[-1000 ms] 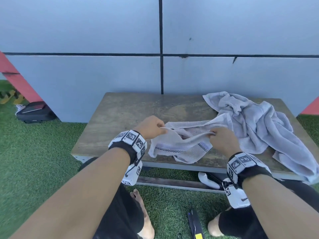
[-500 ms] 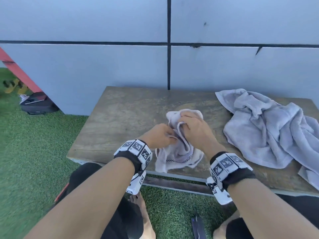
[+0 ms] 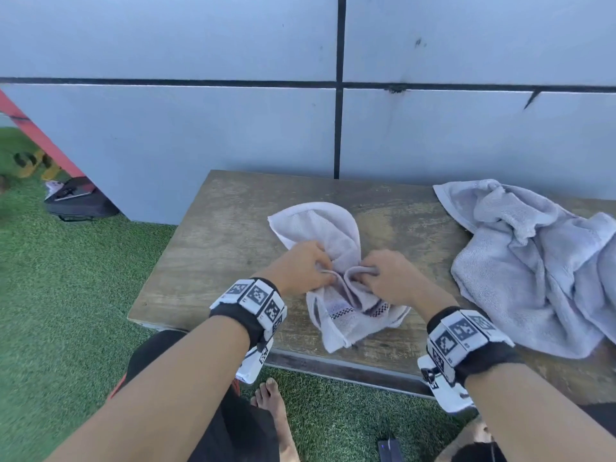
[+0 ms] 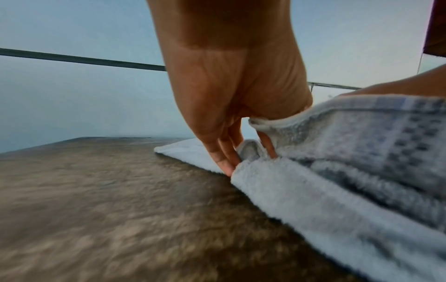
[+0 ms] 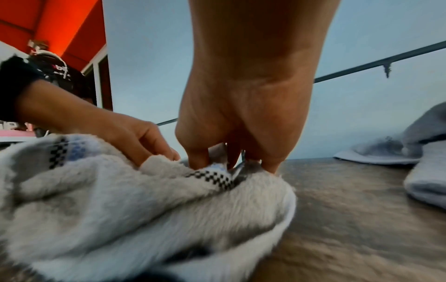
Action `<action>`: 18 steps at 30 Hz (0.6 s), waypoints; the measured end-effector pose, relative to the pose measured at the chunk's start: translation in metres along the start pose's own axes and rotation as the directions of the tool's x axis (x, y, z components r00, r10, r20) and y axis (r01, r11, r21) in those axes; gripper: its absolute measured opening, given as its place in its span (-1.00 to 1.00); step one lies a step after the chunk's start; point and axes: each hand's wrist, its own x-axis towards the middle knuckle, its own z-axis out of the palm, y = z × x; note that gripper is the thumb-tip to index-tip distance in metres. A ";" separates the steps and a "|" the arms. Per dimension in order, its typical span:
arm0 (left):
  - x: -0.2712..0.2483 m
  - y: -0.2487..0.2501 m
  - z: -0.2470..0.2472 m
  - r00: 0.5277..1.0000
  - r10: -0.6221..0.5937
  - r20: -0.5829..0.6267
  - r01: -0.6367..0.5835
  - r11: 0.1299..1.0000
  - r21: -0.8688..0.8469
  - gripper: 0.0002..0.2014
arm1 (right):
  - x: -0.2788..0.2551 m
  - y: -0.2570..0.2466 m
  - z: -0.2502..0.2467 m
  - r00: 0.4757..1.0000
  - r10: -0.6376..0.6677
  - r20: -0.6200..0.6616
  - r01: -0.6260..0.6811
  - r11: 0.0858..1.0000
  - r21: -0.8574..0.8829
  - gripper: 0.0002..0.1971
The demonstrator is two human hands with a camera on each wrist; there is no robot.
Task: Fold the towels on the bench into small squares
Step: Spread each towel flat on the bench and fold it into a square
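Observation:
A small pale towel [image 3: 320, 228] with a black checked band lies bunched on the wooden bench [image 3: 213, 255], one end spread toward the wall, the other hanging over the front edge. My left hand [image 3: 310, 268] pinches the towel's hem [image 4: 272, 122] at its middle, fingertips [image 4: 226, 167] down on the cloth. Close beside it, my right hand [image 3: 383, 278] pinches the towel [image 5: 144, 200] at the checked band [image 5: 212, 177]. A bigger grey towel [image 3: 533, 261] lies crumpled on the bench's right side, untouched.
A grey panelled wall [image 3: 233, 128] stands right behind the bench. Green artificial turf [image 3: 66, 295] surrounds it. A black bag [image 3: 80, 201] lies on the turf at left. My bare foot [image 3: 273, 405] and a dark phone [image 3: 390, 450] are below the front edge.
Both hands pulled the small towel away from the big one, bunched it mid-bench, and now its far end lies spread toward the wall. The hands have drawn slightly apart.

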 end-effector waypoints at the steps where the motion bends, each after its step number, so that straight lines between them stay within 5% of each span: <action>1: 0.005 0.003 -0.001 1.000 0.003 0.018 -0.004 1.000 0.024 -0.81 | 0.003 -0.004 -0.002 1.000 0.001 0.018 -0.001 1.000 -0.017 -0.67; 5: 0.031 0.019 -0.039 1.000 -0.014 -0.014 0.015 0.997 0.075 -0.64 | 0.026 -0.012 -0.042 0.989 0.067 -0.132 -0.058 0.996 0.070 -0.59; 9: 0.075 0.042 -0.118 0.957 0.031 -0.287 -0.008 0.997 0.081 -0.62 | 0.057 -0.021 -0.122 0.910 0.082 -0.407 -0.017 0.986 0.163 -0.54; 15: 0.109 0.041 -0.216 0.669 0.013 -0.743 0.094 0.990 0.101 -0.76 | 0.083 0.003 -0.214 0.678 0.136 -0.723 -0.036 0.988 0.152 -0.57; 18: 0.109 0.035 -0.239 0.620 -0.024 -0.785 0.200 0.971 0.128 -0.83 | 0.086 0.015 -0.235 0.619 0.129 -0.774 -0.050 0.991 0.125 -0.63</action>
